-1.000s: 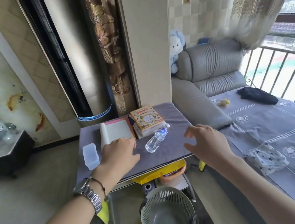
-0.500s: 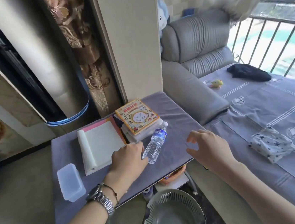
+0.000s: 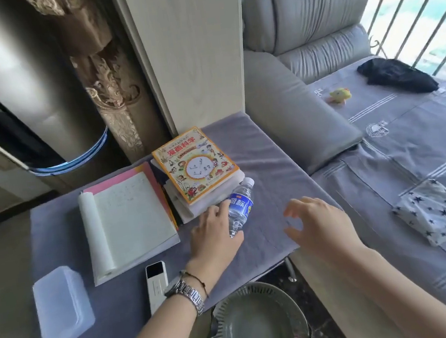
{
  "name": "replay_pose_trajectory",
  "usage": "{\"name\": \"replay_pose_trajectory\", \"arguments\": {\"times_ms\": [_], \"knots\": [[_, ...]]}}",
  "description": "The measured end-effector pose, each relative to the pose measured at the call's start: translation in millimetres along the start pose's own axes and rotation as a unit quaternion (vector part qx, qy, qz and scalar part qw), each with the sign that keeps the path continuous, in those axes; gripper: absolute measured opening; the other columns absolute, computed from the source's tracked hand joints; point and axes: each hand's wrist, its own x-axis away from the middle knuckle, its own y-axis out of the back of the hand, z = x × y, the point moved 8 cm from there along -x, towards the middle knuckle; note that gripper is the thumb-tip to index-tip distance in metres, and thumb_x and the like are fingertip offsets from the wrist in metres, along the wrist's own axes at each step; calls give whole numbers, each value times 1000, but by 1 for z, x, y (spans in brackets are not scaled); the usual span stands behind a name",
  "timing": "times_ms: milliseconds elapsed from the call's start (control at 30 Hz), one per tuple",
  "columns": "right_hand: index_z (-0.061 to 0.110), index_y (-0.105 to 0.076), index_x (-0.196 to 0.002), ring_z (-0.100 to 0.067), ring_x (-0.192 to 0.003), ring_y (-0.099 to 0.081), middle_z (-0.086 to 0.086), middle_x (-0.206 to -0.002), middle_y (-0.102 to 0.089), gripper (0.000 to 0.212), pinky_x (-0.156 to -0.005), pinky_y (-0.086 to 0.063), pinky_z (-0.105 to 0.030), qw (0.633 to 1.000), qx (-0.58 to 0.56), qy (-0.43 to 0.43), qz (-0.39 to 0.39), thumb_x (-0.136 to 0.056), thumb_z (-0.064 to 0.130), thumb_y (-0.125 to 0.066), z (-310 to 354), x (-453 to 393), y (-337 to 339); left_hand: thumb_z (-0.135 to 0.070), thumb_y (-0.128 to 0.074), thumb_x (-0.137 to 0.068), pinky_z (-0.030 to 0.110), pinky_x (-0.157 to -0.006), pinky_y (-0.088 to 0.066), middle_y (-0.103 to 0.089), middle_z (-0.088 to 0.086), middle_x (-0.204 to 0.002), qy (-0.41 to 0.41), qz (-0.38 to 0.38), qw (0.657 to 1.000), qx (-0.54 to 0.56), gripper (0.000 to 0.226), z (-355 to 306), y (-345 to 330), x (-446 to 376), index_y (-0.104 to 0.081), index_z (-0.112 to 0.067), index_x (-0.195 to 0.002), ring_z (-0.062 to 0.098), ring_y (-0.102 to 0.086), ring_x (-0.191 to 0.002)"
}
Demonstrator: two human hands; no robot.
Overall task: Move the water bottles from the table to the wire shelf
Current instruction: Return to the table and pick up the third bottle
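Observation:
A clear water bottle (image 3: 241, 205) with a blue label and white cap lies on the grey-covered table (image 3: 258, 147), cap pointing away from me, beside a stack of books. My left hand (image 3: 214, 238), with a metal watch on the wrist, is closed around the bottle's lower half, fingers on its left side and thumb at its base. My right hand (image 3: 316, 220) hovers to the right of the bottle over the table's right edge, fingers spread and holding nothing. No wire shelf is in view.
On the table are an open notebook (image 3: 129, 216), a colourful book stack (image 3: 195, 166), a white remote (image 3: 157, 285) and a translucent plastic box (image 3: 61, 305). A slotted colander (image 3: 259, 324) sits below the front edge. A grey sofa arm (image 3: 297, 120) and a bed (image 3: 410, 146) lie to the right.
My left hand has slid right from the notebook onto the bottle and closed on its lower half. The view has moved closer and tipped down. My right hand stays open near the table edge.

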Motion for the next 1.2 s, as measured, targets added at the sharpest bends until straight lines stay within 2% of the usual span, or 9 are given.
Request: {"name": "replay_pose_trajectory", "arguments": {"times_ms": [133,300,467,633,833,967,1067,1200], "knots": [[28,-59,-108,-19,-107,-56,6,-108,-63,24,-71,-42,-30,1000,9,9,23,-85,30,-55,-8,-25,-25,-50,-64,-81,39,-91,-47,-39,1,-140,13,12,1000,12,87,9,-29,-29,-16,-28,-150,21,-45,-127],[29,-58,-110,-18,-108,-56,6,-109,-62,25,-67,-38,-29,998,10,20,58,-85,29,-55,-17,-42,-52,-51,-68,-77,39,-86,-50,-37,2,-138,19,40,999,28,99,13,-63,-48,-5,-31,-151,21,-47,-124],[30,-58,-111,-17,-105,-57,7,-110,-62,25,-68,-40,-28,997,14,34,69,-86,31,-56,-21,-52,-69,-49,-67,-77,37,-84,-50,-38,2,-131,20,16,1000,18,96,21,-79,-55,-7,-32,-151,21,-51,-115],[29,-57,-114,-18,-107,-57,6,-114,-62,26,-79,-48,-32,996,6,46,80,-88,33,-57,-22,-57,-80,-41,-67,-78,37,-80,-51,-40,3,-130,37,21,997,63,93,28,-90,-55,-8,-35,-150,22,-55,-113],[29,-57,-113,-17,-108,-57,6,-114,-62,26,-79,-46,-31,995,7,49,82,-87,32,-56,-21,-56,-81,-34,-68,-77,38,-79,-52,-45,2,-126,57,39,991,119,89,31,-85,-58,-14,-39,-148,21,-56,-110],[29,-57,-113,-17,-105,-58,7,-112,-63,26,-74,-46,-30,996,6,46,72,-87,32,-57,-19,-57,-70,-30,-72,-73,29,-78,-51,-49,1,-120,68,25,975,210,88,33,-82,-54,-24,-38,-145,18,-59,-104],[30,-58,-111,-17,-106,-57,7,-110,-63,25,-71,-43,-30,998,5,38,58,-86,32,-57,-18,-57,-57,-25,-75,-69,24,-83,-54,-50,-2,-127,53,-12,948,315,89,27,-73,-47,-28,-38,-144,13,-59,-109],[30,-58,-110,-17,-103,-59,7,-107,-64,24,-70,-46,-31,999,8,26,31,-86,34,-58,-13,-49,-30,-17,-79,-70,8,-83,-48,-48,-4,-134,17,-57,915,399,90,13,-43,-37,-32,-32,-145,5,-54,-114]]}}
